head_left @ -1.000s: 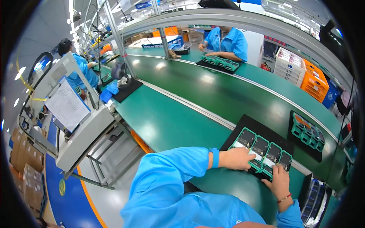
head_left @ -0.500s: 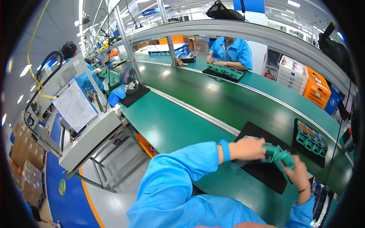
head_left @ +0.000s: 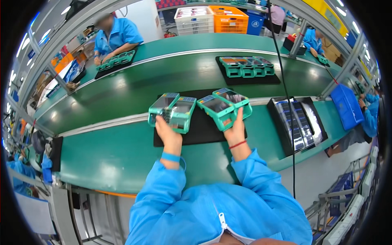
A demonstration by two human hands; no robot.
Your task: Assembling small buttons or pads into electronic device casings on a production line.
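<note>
My left hand (head_left: 168,134) is closed around the near edge of a pair of green-cased devices (head_left: 188,107) with dark screens, side by side. A second such pair of green-cased devices (head_left: 217,105) is gripped by my right hand (head_left: 235,131), its fingers around the lower right side. Both pairs are tilted, with a narrow gap between them. They are over a black mat (head_left: 200,134) on the green bench. Whether they touch the mat, I cannot tell. The left pair is slightly blurred.
Across the belt (head_left: 163,83), more green-cased devices (head_left: 247,67) stand in a row on another mat. To the right are a black tray (head_left: 281,143) with packaged dark parts and a blue bin (head_left: 346,107). A black cable (head_left: 290,163) hangs in front. A co-worker (head_left: 116,36) sits opposite.
The view has swung to the right. My hands, earlier close together over blurred green devices, are now apart, each holding its own pair.
</note>
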